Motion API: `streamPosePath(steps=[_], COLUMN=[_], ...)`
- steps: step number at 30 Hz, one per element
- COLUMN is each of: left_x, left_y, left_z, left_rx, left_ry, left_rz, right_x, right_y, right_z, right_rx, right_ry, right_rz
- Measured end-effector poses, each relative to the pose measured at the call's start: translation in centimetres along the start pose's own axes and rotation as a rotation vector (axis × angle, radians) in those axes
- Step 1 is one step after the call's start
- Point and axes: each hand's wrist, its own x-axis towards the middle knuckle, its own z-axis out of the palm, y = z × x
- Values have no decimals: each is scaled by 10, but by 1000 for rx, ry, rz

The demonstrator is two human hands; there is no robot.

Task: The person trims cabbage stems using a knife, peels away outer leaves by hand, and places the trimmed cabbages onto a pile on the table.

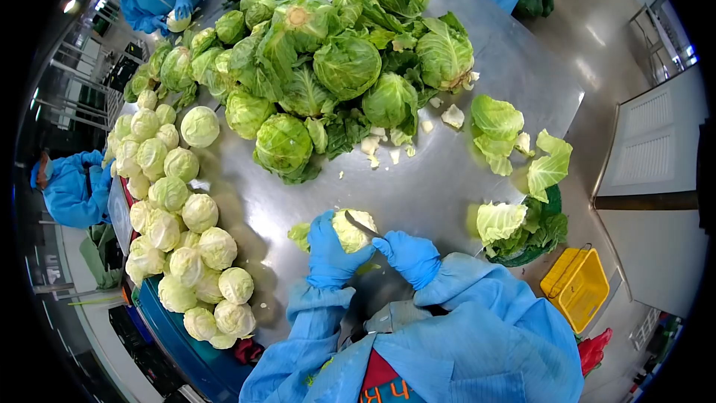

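Note:
In a blue glove, my left hand [328, 251] is wrapped round the side of a pale, trimmed cabbage [350, 237] near the front edge of the table. My right hand [412, 255], also gloved, grips a knife [361, 225] by its handle, which the fingers mostly hide. The curved dark blade lies against the top of this cabbage. A loose green leaf [300, 236] sticks out to the left of my left hand.
Untrimmed green cabbages [347, 67] are heaped at the back of the steel table [388, 179]; pale trimmed ones [170, 194] are piled left. Loose leaves [498, 130] lie right, above a green basket [526, 254] of leaves. A yellow crate [576, 287] stands beyond. Co-workers [74, 190] stand around.

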Motion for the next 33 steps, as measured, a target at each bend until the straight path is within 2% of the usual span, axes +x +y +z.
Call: streamPosePath(steps=[2,5,8,11,14,17,20,23,26,29,32,33], left_x=[2,4,9,11,12,11,2,-4,-8,-8,-16,-15], left_y=[4,7,7,14,19,9,10,15,20,16,17,18], left_z=[1,1,5,10,8,2,6,11,13,16,12,13], left_rx=[15,39,54,116,116,58,53,30,43,7,7,16], left_ry=[5,-11,-28,-25,-11,-13,43,81,121,143,149,158], left_rz=[-22,-66,-82,-109,-131,-112,-42,-30,-35,-46,-20,-14], right_x=[2,18,29,44,65,50,37,31,41,45,39,35], right_y=[2,12,2,14,25,21,16,18,9,10,38,33], right_z=[-3,-8,-22,0,13,19,13,9,0,3,9,-2], right_rx=[11,45,-27,46,136,-29,51,5,-20,-120,171,68], right_ry=[-23,-184,-252,-234,-371,-230,-192,-154,-202,-151,-142,-178], right_rz=[-11,-6,40,11,115,17,76,25,131,81,-52,-25])
